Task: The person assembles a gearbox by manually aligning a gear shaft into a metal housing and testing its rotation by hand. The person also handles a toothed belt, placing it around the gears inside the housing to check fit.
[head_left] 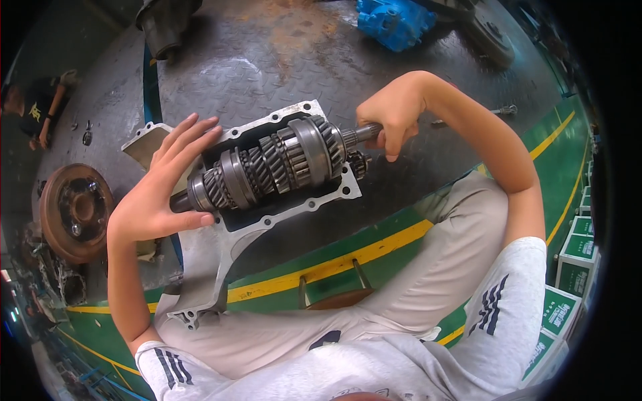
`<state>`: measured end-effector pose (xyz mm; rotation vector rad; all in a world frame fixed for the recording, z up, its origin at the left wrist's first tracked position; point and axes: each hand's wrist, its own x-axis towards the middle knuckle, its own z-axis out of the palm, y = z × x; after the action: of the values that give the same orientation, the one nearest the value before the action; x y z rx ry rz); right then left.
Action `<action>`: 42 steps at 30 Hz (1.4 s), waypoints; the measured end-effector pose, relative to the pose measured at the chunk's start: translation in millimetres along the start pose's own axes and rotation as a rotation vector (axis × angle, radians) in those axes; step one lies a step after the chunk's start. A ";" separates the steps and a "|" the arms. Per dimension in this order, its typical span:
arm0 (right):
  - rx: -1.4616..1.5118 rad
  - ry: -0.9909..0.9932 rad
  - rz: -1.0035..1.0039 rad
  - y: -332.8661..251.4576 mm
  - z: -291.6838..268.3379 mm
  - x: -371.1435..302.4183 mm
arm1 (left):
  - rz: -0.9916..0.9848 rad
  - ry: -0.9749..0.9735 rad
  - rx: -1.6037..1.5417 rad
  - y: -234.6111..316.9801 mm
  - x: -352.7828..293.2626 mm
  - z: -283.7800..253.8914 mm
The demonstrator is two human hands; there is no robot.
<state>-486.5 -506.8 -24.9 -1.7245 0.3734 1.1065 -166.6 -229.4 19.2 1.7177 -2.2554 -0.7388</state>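
Observation:
A steel gear shaft (pixel 274 162), stacked with helical gears and smooth rings, lies lengthwise in an open silver gearbox housing (pixel 294 215) on the metal bench. At its right end, my right hand (pixel 392 117) is closed round the splined tip (pixel 364 134). Over the left end spreads my left hand (pixel 157 190), its fingers stretched toward the far rim and its thumb by the near rim. The palm partly hides that shaft end. Beside the right end a smaller dark gear (pixel 359 164) shows at the housing's edge.
A rusty round drum (pixel 77 212) stands at the left, and a blue cast part (pixel 396 23) sits at the far side. Beyond my right forearm lies a wrench-like tool (pixel 491 113). Green-and-white boxes (pixel 562 311) line the right. Another person (pixel 40 110) is at far left.

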 end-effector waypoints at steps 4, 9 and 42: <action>-0.028 0.074 -0.007 1.4 4.8 0.0 | 0.005 0.020 0.000 -0.1 -1.3 2.5; -0.373 0.494 -0.070 -8.1 33.7 -9.3 | -0.002 0.031 -0.009 -1.5 -1.9 3.5; -0.305 0.358 0.050 -9.6 22.8 -7.0 | -0.001 0.058 0.028 1.0 -3.8 4.6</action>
<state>-495.1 -484.6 -15.2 -2.2042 0.4892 0.9215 -168.4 -224.4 16.3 1.7302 -2.2366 -0.6518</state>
